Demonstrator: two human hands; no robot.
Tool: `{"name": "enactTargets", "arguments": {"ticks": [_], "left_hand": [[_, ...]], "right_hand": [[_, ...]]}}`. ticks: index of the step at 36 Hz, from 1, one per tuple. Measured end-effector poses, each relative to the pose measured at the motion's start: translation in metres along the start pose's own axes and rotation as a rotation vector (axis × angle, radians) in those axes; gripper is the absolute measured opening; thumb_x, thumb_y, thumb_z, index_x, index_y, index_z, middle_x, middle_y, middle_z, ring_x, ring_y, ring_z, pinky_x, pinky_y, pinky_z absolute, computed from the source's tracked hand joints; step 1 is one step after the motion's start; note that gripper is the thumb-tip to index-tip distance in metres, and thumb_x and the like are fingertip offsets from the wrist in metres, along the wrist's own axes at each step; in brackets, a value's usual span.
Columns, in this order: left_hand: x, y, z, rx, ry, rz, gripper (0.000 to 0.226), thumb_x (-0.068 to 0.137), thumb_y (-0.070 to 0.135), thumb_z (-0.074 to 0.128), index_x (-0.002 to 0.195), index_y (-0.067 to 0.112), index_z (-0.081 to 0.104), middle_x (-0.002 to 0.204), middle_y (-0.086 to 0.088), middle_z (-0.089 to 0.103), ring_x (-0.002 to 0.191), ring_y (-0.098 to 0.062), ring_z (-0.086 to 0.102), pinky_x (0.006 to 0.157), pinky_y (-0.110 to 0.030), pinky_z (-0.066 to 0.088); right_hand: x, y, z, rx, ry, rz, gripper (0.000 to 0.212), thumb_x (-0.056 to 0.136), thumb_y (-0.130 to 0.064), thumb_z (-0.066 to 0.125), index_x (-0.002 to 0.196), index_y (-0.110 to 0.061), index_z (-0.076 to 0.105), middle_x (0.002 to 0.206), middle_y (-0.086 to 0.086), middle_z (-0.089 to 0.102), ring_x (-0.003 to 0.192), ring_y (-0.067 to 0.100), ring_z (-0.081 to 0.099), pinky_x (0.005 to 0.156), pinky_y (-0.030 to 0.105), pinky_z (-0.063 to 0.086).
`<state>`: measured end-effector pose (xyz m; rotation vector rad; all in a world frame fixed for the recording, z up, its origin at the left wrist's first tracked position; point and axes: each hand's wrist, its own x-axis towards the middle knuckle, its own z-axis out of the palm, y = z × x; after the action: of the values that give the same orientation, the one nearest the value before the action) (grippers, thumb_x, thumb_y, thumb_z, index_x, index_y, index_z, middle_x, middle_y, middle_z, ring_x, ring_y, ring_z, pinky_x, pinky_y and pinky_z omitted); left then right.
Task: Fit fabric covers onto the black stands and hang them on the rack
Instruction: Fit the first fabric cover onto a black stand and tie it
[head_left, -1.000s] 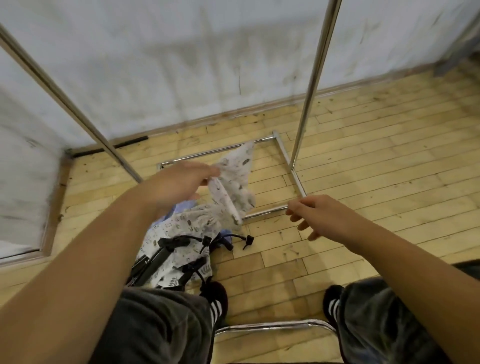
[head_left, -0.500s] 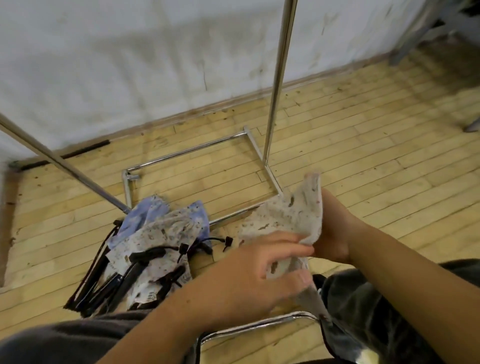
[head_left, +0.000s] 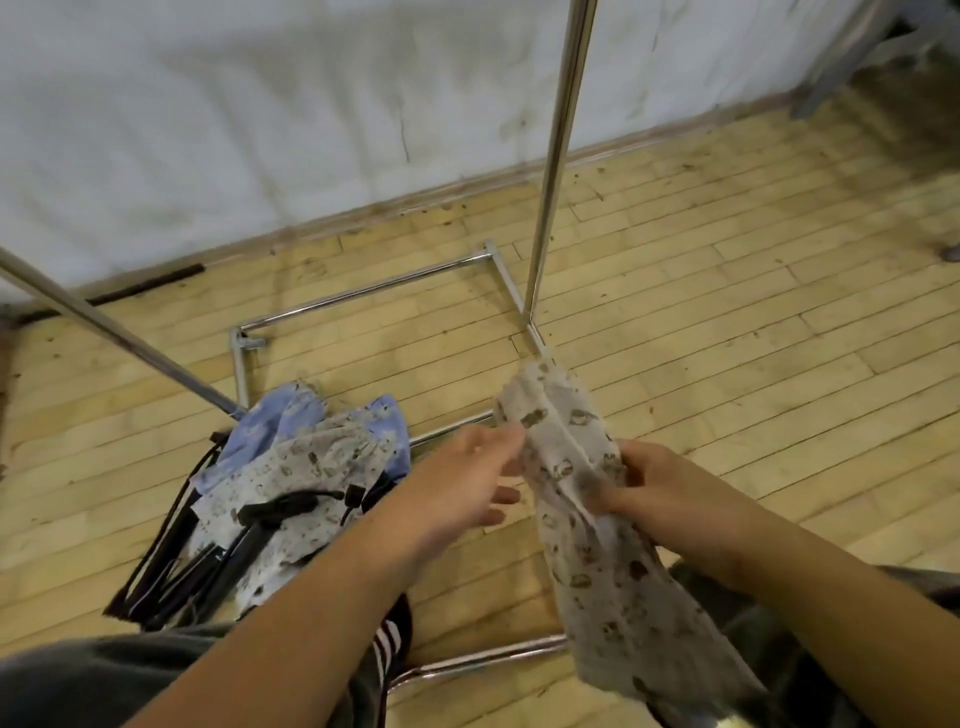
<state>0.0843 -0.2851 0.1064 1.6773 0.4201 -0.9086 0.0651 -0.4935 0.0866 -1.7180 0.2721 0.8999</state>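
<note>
Beige printed cover (head_left: 597, 571): grips it at 4 o'clock with curled right hand (head_left: 670, 493), touches its 9 o'clock edge with straight-fingered left hand (head_left: 462, 483).

Pale wooden plank floor (head_left: 727, 312): chrome tube rack frame (head_left: 363, 292) beyond the left hand (head_left: 462, 483), black stands (head_left: 166, 569) and printed fabric covers (head_left: 311, 467) heaped left of it.

The rack (head_left: 558, 156) is smooth metal tubing, polished bright, standing on a floor (head_left: 727, 312) of pale wood planks gone dull and scuffed with dark specks. The cover (head_left: 597, 545) is soft matt cloth, creased and printed in brown. The stands (head_left: 176, 566) look matt black, and the wall (head_left: 260, 130) is chalky, stained paint.
</note>
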Motion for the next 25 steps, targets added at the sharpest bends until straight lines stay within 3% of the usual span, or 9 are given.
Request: {"name": "enactTargets", "arguments": {"ticks": [2, 5, 9, 13, 15, 17, 19, 21, 25], "left_hand": [[0.005, 0.004, -0.006, -0.236, 0.064, -0.042, 0.043, 0.099, 0.062, 0.047, 0.112, 0.025, 0.066, 0.11, 0.0, 0.075, 0.101, -0.02, 0.072, 0.095, -0.04, 0.059], [0.006, 0.005, -0.008, -0.483, 0.047, -0.062, 0.059, 0.097, 0.069, 0.042, 0.117, 0.021, 0.07, 0.11, -0.006, 0.078, 0.103, -0.026, 0.074, 0.094, -0.047, 0.059], [0.006, 0.003, -0.003, -0.462, 0.01, -0.08, 0.065, 0.087, 0.079, 0.05, 0.129, 0.031, 0.067, 0.123, 0.003, 0.074, 0.114, -0.023, 0.07, 0.1, -0.053, 0.054], [0.001, 0.006, 0.004, -0.284, 0.138, 0.081, 0.015, 0.1, 0.039, 0.06, 0.112, 0.035, 0.068, 0.098, 0.013, 0.078, 0.091, -0.011, 0.076, 0.079, -0.031, 0.061], [-0.003, 0.006, 0.005, -0.219, 0.138, 0.186, 0.007, 0.101, 0.034, 0.061, 0.102, 0.04, 0.065, 0.089, 0.023, 0.076, 0.084, -0.001, 0.074, 0.066, -0.016, 0.056], [-0.005, 0.006, 0.005, -0.162, 0.143, 0.267, 0.008, 0.101, 0.034, 0.063, 0.1, 0.042, 0.062, 0.087, 0.028, 0.073, 0.081, 0.006, 0.071, 0.061, -0.008, 0.051], [-0.007, 0.007, 0.006, -0.105, 0.123, 0.315, 0.009, 0.1, 0.034, 0.064, 0.106, 0.04, 0.065, 0.095, 0.023, 0.075, 0.087, 0.005, 0.071, 0.071, -0.011, 0.054], [-0.01, 0.009, 0.007, -0.047, 0.075, 0.328, 0.017, 0.101, 0.03, 0.063, 0.113, 0.04, 0.068, 0.104, 0.018, 0.075, 0.096, 0.001, 0.071, 0.087, -0.024, 0.057], [-0.012, 0.009, 0.005, 0.007, -0.001, 0.348, 0.036, 0.099, 0.014, 0.063, 0.123, 0.04, 0.067, 0.117, 0.019, 0.073, 0.107, 0.001, 0.069, 0.094, -0.028, 0.057]], "right_hand": [[-0.001, -0.003, 0.004, -0.23, 0.021, -0.127, 0.016, 0.098, -0.025, 0.067, 0.099, -0.04, 0.071, 0.096, -0.021, 0.075, 0.087, -0.002, 0.071, 0.072, 0.023, 0.06], [0.0, -0.001, 0.011, -0.452, 0.007, -0.323, 0.027, 0.095, -0.019, 0.069, 0.085, -0.044, 0.069, 0.092, -0.022, 0.069, 0.084, -0.002, 0.064, 0.071, 0.017, 0.054], [0.006, 0.005, 0.015, -0.713, -0.056, -0.454, 0.035, 0.087, -0.011, 0.066, 0.109, -0.037, 0.074, 0.112, -0.025, 0.063, 0.105, -0.002, 0.059, 0.085, 0.013, 0.047], [0.004, -0.002, 0.012, -0.544, -0.036, -0.363, 0.029, 0.089, -0.028, 0.065, 0.115, -0.04, 0.072, 0.118, -0.031, 0.064, 0.112, -0.01, 0.058, 0.095, 0.015, 0.047], [0.004, -0.009, 0.009, -0.328, 0.011, -0.238, 0.025, 0.095, -0.038, 0.061, 0.117, -0.043, 0.07, 0.116, -0.029, 0.069, 0.111, -0.011, 0.06, 0.097, 0.02, 0.049], [0.003, -0.018, 0.006, -0.045, 0.033, -0.16, 0.023, 0.1, -0.039, 0.058, 0.117, -0.033, 0.072, 0.113, -0.014, 0.074, 0.107, 0.004, 0.069, 0.098, 0.034, 0.054], [0.0, -0.025, 0.006, 0.151, 0.012, -0.142, 0.036, 0.098, -0.046, 0.058, 0.12, -0.021, 0.072, 0.113, 0.001, 0.076, 0.106, 0.021, 0.073, 0.095, 0.042, 0.058], [-0.002, -0.028, 0.007, 0.179, -0.008, -0.162, 0.042, 0.094, -0.048, 0.06, 0.123, -0.02, 0.069, 0.112, 0.005, 0.077, 0.103, 0.024, 0.074, 0.09, 0.04, 0.061], [-0.001, -0.03, 0.01, 0.142, 0.12, -0.179, 0.024, 0.097, -0.034, 0.067, 0.117, -0.022, 0.071, 0.102, 0.003, 0.079, 0.095, 0.021, 0.077, 0.091, 0.047, 0.062]]}}
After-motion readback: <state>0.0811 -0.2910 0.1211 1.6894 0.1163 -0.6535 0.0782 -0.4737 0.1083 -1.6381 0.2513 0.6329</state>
